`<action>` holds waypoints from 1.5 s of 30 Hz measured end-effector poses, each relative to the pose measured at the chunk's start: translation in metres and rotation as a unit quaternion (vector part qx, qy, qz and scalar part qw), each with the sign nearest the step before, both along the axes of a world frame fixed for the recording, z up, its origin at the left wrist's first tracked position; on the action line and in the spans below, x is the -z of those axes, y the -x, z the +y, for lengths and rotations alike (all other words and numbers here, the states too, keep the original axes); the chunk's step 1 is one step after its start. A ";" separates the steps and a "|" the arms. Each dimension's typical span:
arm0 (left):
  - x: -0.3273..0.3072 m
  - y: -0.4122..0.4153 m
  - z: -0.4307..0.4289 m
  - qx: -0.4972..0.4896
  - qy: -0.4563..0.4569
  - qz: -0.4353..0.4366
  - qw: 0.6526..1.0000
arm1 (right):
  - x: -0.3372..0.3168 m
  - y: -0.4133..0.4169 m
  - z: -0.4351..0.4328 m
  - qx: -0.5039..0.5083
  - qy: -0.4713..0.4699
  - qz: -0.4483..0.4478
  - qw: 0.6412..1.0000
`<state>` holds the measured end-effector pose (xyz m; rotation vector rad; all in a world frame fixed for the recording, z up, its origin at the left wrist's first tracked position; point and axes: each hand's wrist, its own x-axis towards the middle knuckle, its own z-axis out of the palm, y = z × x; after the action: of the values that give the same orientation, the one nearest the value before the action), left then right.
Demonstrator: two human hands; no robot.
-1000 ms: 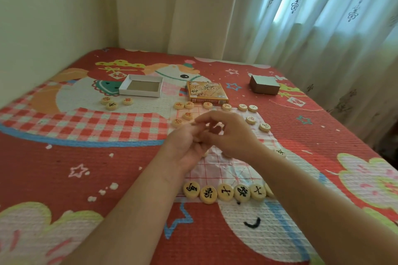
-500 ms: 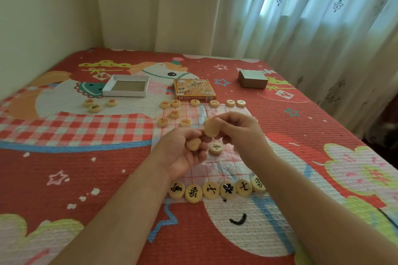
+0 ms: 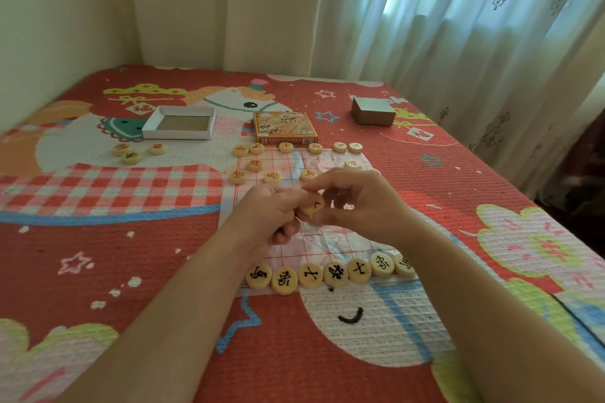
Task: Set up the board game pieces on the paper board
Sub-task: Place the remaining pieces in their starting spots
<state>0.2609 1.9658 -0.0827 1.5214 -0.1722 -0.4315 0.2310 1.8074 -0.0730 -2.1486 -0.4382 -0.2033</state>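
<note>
Hands (image 3: 268,216) (image 3: 357,203) pinching one disc (image 3: 312,206), left's other contents hidden, board (image 3: 314,232) partly covered

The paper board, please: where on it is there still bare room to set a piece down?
The paper board is bare in the grid between the near row of black-marked pieces and both hands. The far end is crowded with red-marked pieces. The left hand and right hand cover the middle, holding a piece.

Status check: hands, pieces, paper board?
Both hands over mid-board; right hand pinching black-marked piece, left hand cupping more. Near row on the paper board set. Three red pieces off-board, left.
</note>
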 end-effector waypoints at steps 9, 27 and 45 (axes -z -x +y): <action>-0.014 -0.025 0.039 -0.195 0.281 0.082 0.936 | -0.003 -0.006 -0.014 0.166 -0.059 -0.061 0.982; -0.004 -0.041 0.057 -0.249 0.371 0.135 0.884 | 0.009 -0.050 0.078 0.057 0.170 0.022 0.984; -0.011 -0.033 0.047 -0.167 0.373 0.166 0.898 | -0.001 -0.037 0.064 0.108 0.081 0.008 0.991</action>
<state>0.2944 2.0129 -0.0714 0.6819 0.1809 -0.2898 0.2682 1.8718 -0.0716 -2.3552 -0.2168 -0.2792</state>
